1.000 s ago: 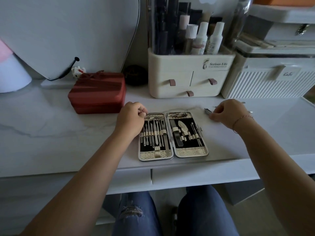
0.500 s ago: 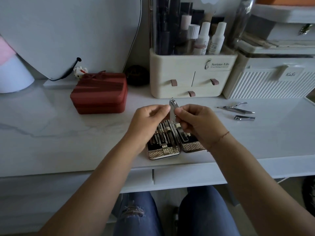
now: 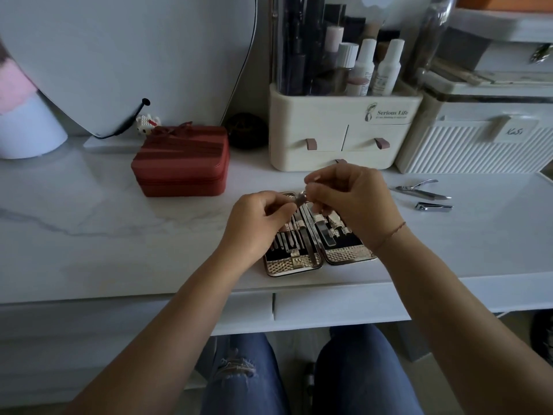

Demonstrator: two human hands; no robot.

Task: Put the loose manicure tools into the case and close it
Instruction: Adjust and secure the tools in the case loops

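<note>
The manicure case (image 3: 299,263) lies open and flat near the desk's front edge, its black lining holding several metal tools under straps. Above its far end my left hand (image 3: 257,223) and my right hand (image 3: 353,202) meet, both pinching one small metal nail clipper (image 3: 300,198) between their fingertips. Most of that clipper is hidden by fingers. On the desk to the right lie two loose tools: a cuticle nipper (image 3: 422,189) and, just in front of it, a small nail clipper (image 3: 434,207).
A red zip box (image 3: 182,161) stands to the left of the case. Behind are a cream cosmetics organiser (image 3: 344,136) with bottles and a white ribbed box (image 3: 478,145). A mirror (image 3: 119,55) leans at the back left. The desk's front edge (image 3: 269,290) runs just below the case.
My right hand picked a clipper up off the desk at the right and carried it over the case. My left hand rose from the case to take hold of it too.
</note>
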